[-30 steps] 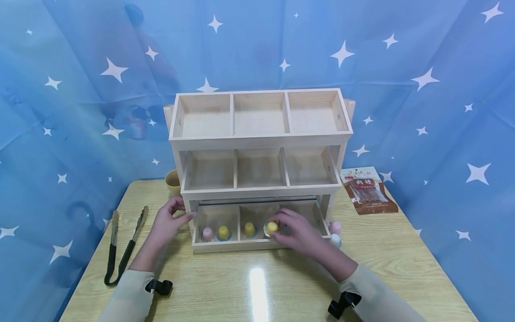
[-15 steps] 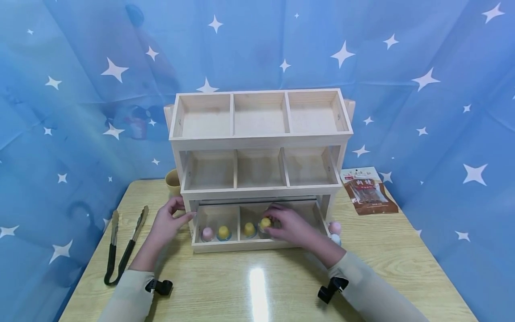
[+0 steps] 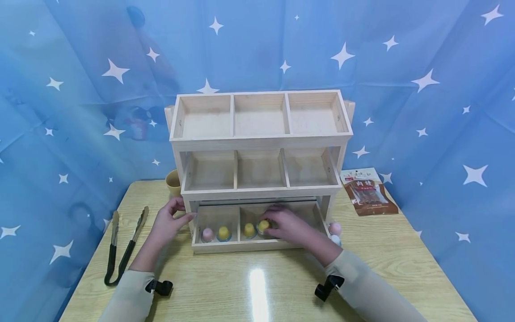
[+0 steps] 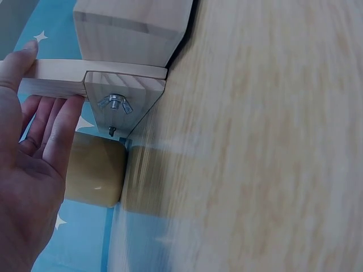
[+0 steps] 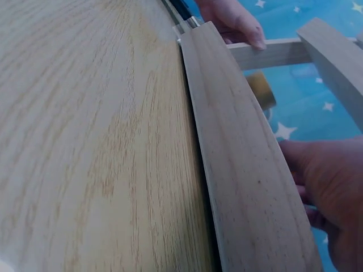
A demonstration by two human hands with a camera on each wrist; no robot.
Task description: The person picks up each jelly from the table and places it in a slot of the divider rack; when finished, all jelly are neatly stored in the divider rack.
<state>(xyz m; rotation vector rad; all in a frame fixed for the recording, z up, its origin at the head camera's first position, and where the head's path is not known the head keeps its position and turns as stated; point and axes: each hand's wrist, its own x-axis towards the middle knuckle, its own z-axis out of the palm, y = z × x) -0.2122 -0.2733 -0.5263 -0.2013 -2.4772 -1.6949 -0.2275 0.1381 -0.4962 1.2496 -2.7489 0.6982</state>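
A pale wooden three-tier shelf (image 3: 261, 144) stands on the table, each tier a divided tray. My left hand (image 3: 168, 223) grips its left upright (image 4: 57, 79), thumb on one side and fingers on the other. In the bottom tray's middle compartment, my right hand (image 3: 291, 226) pinches a small yellow jelly cup (image 3: 263, 225) with a clear rim. Just left of it stands another yellow jelly cup (image 3: 249, 230). The left compartment holds a pink one (image 3: 207, 234) and a yellow one (image 3: 223, 232). In the right wrist view, the tray's front board (image 5: 244, 164) hides the held cup.
Black-handled tongs (image 3: 120, 250) lie at the left of the table. A tan cup (image 3: 173, 180) stands behind the shelf's left side. At right lie a brown snack packet (image 3: 368, 192) and, against the shelf, a pink piece (image 3: 335, 228) and a pale blue one (image 3: 335, 240).
My right hand has moved left with the yellow jelly cup, bringing it beside the other yellow one, and lowered slightly. The left hand has stayed on the upright.
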